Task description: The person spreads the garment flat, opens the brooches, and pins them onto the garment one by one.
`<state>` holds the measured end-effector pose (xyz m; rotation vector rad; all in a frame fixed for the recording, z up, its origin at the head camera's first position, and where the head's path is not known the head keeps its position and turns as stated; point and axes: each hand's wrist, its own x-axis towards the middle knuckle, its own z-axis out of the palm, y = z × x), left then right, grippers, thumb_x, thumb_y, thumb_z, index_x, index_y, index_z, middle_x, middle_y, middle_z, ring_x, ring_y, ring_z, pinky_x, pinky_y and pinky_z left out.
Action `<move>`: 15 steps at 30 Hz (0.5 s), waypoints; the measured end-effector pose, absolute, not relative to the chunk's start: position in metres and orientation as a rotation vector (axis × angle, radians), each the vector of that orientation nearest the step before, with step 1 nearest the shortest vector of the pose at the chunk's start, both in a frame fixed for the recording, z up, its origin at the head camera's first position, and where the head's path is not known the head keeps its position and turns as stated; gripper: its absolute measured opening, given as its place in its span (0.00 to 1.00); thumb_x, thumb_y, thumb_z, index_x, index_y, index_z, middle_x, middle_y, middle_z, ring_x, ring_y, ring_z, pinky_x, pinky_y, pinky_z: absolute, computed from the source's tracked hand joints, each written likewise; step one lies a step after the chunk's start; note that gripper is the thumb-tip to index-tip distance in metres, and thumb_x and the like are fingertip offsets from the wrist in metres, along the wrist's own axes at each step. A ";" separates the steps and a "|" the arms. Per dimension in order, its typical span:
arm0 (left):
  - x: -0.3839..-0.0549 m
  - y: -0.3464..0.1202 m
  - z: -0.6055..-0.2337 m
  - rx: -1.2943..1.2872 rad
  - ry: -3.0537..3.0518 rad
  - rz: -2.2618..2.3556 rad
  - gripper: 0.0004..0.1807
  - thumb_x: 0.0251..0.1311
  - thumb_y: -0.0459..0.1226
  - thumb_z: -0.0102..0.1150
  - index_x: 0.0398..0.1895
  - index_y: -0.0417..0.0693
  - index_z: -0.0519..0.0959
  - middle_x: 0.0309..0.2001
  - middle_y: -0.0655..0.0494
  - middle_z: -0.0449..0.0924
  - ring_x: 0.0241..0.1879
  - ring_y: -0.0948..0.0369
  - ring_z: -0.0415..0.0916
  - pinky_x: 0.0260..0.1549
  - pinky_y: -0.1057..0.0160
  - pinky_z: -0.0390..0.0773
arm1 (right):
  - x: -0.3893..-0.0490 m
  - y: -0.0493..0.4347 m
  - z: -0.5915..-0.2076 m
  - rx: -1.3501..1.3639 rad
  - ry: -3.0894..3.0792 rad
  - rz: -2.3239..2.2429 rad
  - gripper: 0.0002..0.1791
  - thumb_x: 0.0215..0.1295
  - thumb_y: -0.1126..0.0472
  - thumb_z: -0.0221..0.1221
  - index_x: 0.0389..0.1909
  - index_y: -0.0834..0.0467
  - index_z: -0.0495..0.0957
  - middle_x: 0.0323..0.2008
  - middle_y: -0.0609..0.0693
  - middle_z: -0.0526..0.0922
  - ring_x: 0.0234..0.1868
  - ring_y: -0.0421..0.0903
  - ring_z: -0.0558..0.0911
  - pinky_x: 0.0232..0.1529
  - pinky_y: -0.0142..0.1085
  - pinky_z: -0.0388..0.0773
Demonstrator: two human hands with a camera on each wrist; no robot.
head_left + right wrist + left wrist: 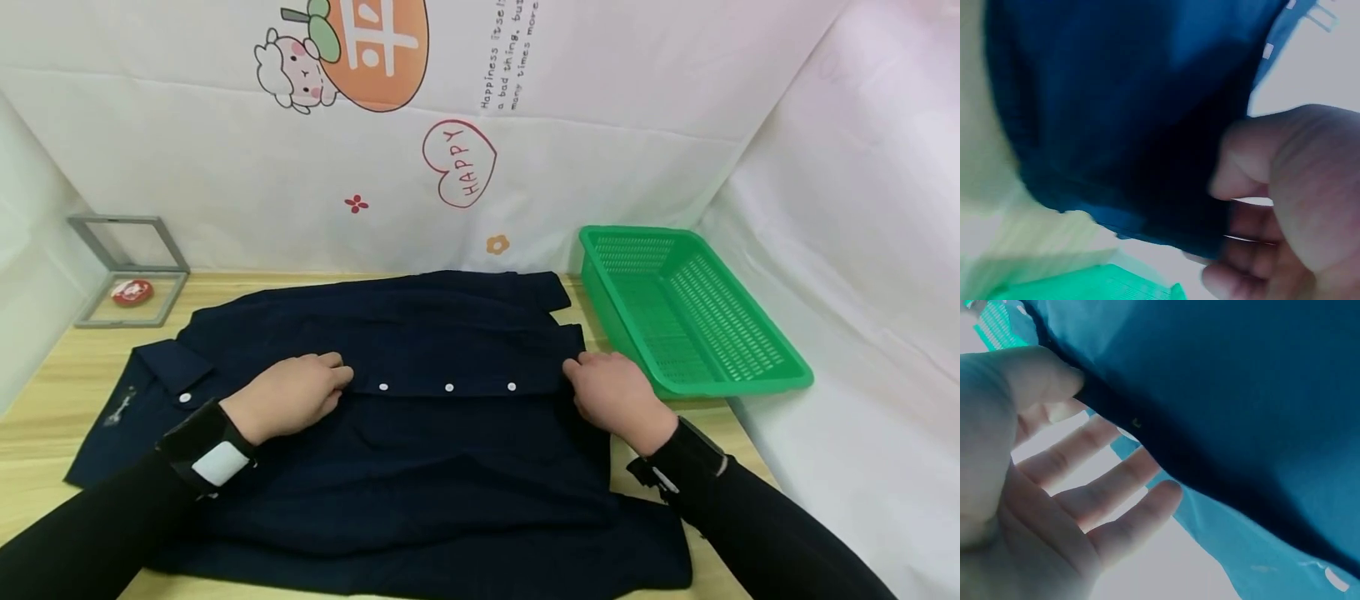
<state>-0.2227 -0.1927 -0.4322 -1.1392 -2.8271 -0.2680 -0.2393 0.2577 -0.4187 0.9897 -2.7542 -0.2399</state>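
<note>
A dark navy shirt (450,467) with white buttons lies spread sideways over the table, its collar (171,367) toward the left. My left hand (288,396) pinches the buttoned front edge near the collar; in the left wrist view the thumb (1054,378) presses the cloth against the fingers. At the hem end, my right hand (615,396) pinches the other end of that front edge, with the cloth (1147,156) between thumb and fingers in the right wrist view. Several white buttons (449,387) line the strip between the two hands.
A green plastic basket (697,387) stands at the right, close beyond my right hand. In the back left corner is an open grey frame (171,300) with a red round item (132,292) in it. White printed cloth (600,167) hangs behind the wooden table (33,442).
</note>
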 end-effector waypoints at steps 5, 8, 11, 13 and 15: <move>-0.220 -0.194 -0.429 -1.201 -2.871 -0.298 0.09 0.61 0.31 0.66 0.31 0.54 0.78 0.39 0.55 0.75 0.27 0.62 0.69 0.25 0.62 0.71 | -0.226 0.260 -0.411 1.057 -2.966 -0.260 0.06 0.63 0.70 0.60 0.29 0.57 0.79 0.23 0.49 0.70 0.23 0.47 0.73 0.19 0.37 0.70; -0.219 -0.195 -0.431 -1.219 -2.922 -0.262 0.10 0.61 0.31 0.66 0.30 0.56 0.77 0.44 0.53 0.76 0.30 0.59 0.69 0.27 0.60 0.71 | -0.225 0.262 -0.410 1.068 -3.134 -0.201 0.05 0.66 0.68 0.59 0.37 0.58 0.82 0.28 0.50 0.75 0.29 0.47 0.76 0.25 0.36 0.73; -0.219 -0.196 -0.431 -1.204 -2.961 -0.273 0.09 0.61 0.33 0.67 0.31 0.55 0.76 0.42 0.56 0.74 0.30 0.59 0.67 0.28 0.58 0.71 | -0.234 0.262 -0.408 0.997 -3.211 -0.078 0.08 0.69 0.66 0.56 0.30 0.55 0.78 0.24 0.48 0.73 0.25 0.45 0.74 0.24 0.37 0.71; -0.221 -0.196 -0.429 -1.180 -2.994 -0.294 0.08 0.62 0.34 0.67 0.33 0.55 0.76 0.38 0.59 0.73 0.29 0.61 0.66 0.29 0.58 0.71 | -0.244 0.260 -0.406 0.917 -3.182 0.013 0.13 0.71 0.66 0.53 0.25 0.53 0.71 0.19 0.47 0.68 0.20 0.44 0.70 0.22 0.38 0.67; -0.226 -0.194 -0.428 -1.161 -3.019 -0.325 0.06 0.64 0.36 0.65 0.34 0.55 0.77 0.34 0.61 0.72 0.27 0.63 0.67 0.28 0.59 0.72 | -0.259 0.256 -0.404 0.788 -3.141 0.079 0.13 0.72 0.66 0.51 0.25 0.54 0.71 0.19 0.48 0.68 0.19 0.45 0.69 0.23 0.39 0.67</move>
